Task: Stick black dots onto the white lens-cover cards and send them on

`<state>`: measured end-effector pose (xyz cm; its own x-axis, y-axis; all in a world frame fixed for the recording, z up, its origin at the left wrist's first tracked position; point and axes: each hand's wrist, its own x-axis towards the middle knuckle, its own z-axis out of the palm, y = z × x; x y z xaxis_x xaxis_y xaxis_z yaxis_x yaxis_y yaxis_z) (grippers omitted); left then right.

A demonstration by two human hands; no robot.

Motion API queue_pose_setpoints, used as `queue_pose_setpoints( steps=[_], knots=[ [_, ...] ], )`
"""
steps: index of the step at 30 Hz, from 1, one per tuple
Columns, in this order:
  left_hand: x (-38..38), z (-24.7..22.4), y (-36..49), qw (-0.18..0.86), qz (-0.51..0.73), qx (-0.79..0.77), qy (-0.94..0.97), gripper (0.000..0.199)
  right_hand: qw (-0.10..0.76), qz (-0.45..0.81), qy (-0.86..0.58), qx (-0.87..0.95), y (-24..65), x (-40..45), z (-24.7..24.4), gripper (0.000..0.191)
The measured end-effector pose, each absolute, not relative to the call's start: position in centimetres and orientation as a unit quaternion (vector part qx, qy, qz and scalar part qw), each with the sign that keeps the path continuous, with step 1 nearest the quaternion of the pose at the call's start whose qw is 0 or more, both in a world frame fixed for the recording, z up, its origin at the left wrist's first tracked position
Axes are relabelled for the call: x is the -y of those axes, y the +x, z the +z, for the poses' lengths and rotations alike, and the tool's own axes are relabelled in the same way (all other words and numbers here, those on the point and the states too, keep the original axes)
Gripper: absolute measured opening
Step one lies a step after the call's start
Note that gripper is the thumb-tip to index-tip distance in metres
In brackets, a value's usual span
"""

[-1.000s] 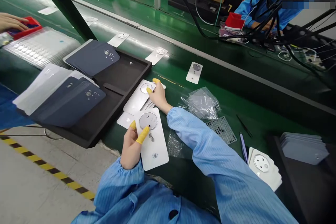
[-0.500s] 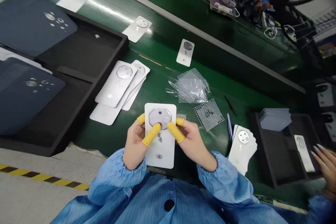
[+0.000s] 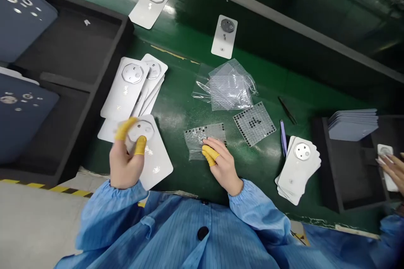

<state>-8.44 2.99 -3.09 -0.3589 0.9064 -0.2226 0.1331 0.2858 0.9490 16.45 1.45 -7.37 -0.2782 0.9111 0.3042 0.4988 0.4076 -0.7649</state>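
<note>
My left hand [image 3: 124, 164], with yellow finger cots on thumb and index finger, holds a white phone back cover [image 3: 159, 155]. The thumb presses on its eight-sided camera plate; the index finger is blurred near the top edge. The cover is tilted and overlaps a stack of similar covers [image 3: 124, 92]. My right hand [image 3: 223, 167], also with yellow cots, rests at a clear sheet [image 3: 194, 141] bearing small black dots. Its fingers are close together; anything between them is hidden. Beside it lies a second dotted sheet [image 3: 259, 122].
Clear plastic bags [image 3: 232, 88] lie behind the sheets. Dark tweezers [image 3: 287, 110], a purple tool [image 3: 283, 138] and a fanned stack of covers [image 3: 296, 172] are to the right. Black trays flank both sides [image 3: 109, 71]. Another person's hand [image 3: 394, 170] touches a cover at far right.
My hands have parted. The left has carried the phone back cover left, towards the stack; the right has left it and moved onto the dotted sheet. The view has shifted.
</note>
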Motion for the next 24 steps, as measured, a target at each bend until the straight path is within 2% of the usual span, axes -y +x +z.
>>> queue_pose_setpoints(
  steps=[2,5,8,12,17,21,24],
  knots=[
    [-3.1,-2.9,-8.2,0.426,0.405,-0.698,0.408,0.033,0.410,0.284,-0.467,0.730,16.7,-1.6,-7.0,0.046],
    [-3.5,-2.4,-5.8,0.508,0.382,-0.654,0.411,0.040,0.426,0.285,-0.450,0.731,17.6,-1.7,-5.5,0.053],
    [-4.2,-2.1,-2.8,0.591,0.385,-0.607,0.366,0.039,0.386,0.301,-0.400,0.775,18.5,-1.5,-3.8,0.055],
    [-4.8,-1.9,-0.7,0.611,0.389,-0.608,0.326,0.029,0.382,0.339,-0.414,0.754,18.7,-2.3,-2.3,0.043],
    [-4.5,-2.1,-0.3,0.645,0.390,-0.574,0.319,0.026,0.377,0.277,-0.426,0.775,17.5,-4.2,-3.1,0.039],
    [-4.2,-2.5,-0.3,0.592,0.395,-0.570,0.411,0.019,0.358,0.265,-0.416,0.793,17.1,-4.3,-4.5,0.041],
    [-4.0,-2.9,-0.3,0.518,0.395,-0.555,0.516,0.022,0.367,0.259,-0.417,0.790,16.9,-4.1,-5.2,0.040]
  ],
)
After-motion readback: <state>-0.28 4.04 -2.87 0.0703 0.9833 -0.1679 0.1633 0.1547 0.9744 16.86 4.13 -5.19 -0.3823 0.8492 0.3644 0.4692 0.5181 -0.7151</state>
